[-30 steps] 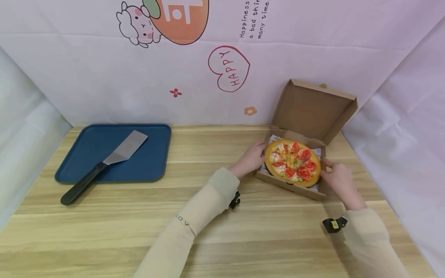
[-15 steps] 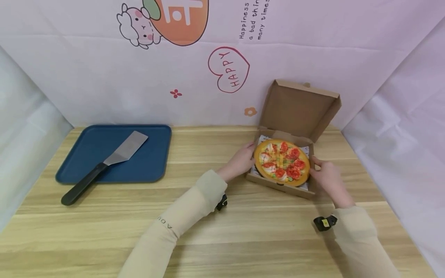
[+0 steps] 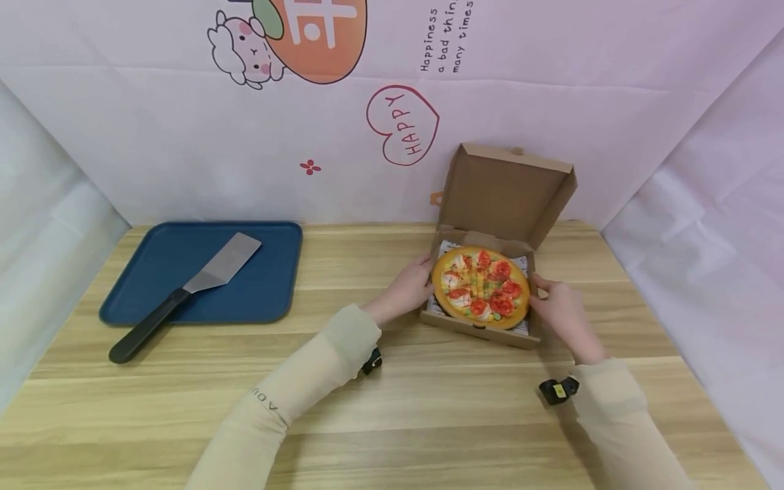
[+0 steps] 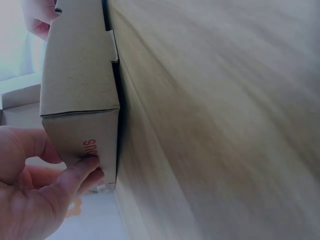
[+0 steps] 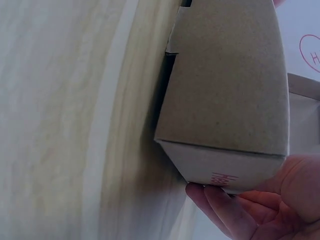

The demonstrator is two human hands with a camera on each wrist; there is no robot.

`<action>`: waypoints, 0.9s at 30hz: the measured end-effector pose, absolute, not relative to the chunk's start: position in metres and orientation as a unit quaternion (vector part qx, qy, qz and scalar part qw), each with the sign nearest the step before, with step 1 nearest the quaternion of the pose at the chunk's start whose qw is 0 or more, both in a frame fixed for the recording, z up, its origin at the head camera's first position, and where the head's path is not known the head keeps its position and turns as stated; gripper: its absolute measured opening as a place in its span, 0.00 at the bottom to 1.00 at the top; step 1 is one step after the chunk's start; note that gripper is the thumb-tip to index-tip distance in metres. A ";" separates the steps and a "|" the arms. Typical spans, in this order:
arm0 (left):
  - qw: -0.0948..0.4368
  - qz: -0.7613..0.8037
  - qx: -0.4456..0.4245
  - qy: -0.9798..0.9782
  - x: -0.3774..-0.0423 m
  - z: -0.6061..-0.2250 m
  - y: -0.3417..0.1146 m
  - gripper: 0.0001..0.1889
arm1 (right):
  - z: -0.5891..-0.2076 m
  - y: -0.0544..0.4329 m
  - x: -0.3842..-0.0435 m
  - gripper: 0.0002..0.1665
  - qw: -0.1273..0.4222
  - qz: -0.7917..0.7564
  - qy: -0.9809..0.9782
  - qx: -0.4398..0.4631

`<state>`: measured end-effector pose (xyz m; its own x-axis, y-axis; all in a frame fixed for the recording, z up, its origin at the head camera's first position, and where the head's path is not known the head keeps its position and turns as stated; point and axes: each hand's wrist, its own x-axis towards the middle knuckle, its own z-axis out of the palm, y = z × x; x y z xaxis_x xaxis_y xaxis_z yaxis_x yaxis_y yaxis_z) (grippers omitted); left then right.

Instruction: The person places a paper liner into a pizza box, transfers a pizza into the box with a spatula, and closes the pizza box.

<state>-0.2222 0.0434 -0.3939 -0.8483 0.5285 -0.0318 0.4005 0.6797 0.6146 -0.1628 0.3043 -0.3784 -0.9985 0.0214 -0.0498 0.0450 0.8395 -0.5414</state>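
An open cardboard pizza box (image 3: 507, 194) stands at the back right of the table in the head view, lid raised toward the backdrop. Inside it a round pizza (image 3: 480, 286) with red and white toppings lies on printed paper. My left hand (image 3: 404, 291) grips the box's left wall; in the left wrist view its fingers (image 4: 77, 175) press the outer face, below red lettering. On the opposite wall my right hand (image 3: 568, 316) holds the box, its fingertips (image 5: 215, 197) curled at the lower edge in the right wrist view.
To the left a blue tray (image 3: 257, 299) lies on the wooden table (image 3: 429, 422). A turner (image 3: 214, 269) with a black handle rests across it, handle over the front rim. A printed white cloth (image 3: 343, 129) rises behind the table.
The pizza box, with the pizza in it, has shifted left along the table. Both hands have moved left with it, keeping their hold. The tray and turner stay in place.
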 end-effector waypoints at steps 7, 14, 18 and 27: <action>0.094 0.310 0.248 0.913 -0.219 -0.396 0.027 0.27 | -0.378 0.289 -0.167 0.28 0.024 -0.283 0.959 0.006; 0.083 0.327 0.243 0.910 -0.212 -0.396 0.009 0.27 | -0.378 0.275 -0.170 0.29 0.031 -0.287 0.957 0.003; 0.088 0.340 0.228 0.908 -0.209 -0.397 -0.001 0.27 | -0.379 0.266 -0.172 0.29 0.031 -0.285 0.958 -0.002; 0.085 0.355 0.207 0.908 -0.202 -0.398 -0.025 0.28 | -0.382 0.245 -0.174 0.28 0.025 -0.287 0.957 -0.022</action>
